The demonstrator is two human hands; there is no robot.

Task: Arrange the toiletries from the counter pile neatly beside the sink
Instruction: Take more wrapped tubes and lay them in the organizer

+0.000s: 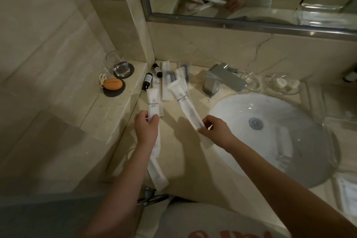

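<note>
White packets [154, 105], long, flat, logo-printed, dark bottles [147, 81] beside

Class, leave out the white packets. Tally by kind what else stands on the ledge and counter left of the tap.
Dark bottles: 2
Dark round coasters: 2
Glass tumbler: 1
Orange soap: 1
Total: 6

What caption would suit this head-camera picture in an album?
Left hand pinches one white packet, right hand pinches a second packet, beside the sink.
</note>
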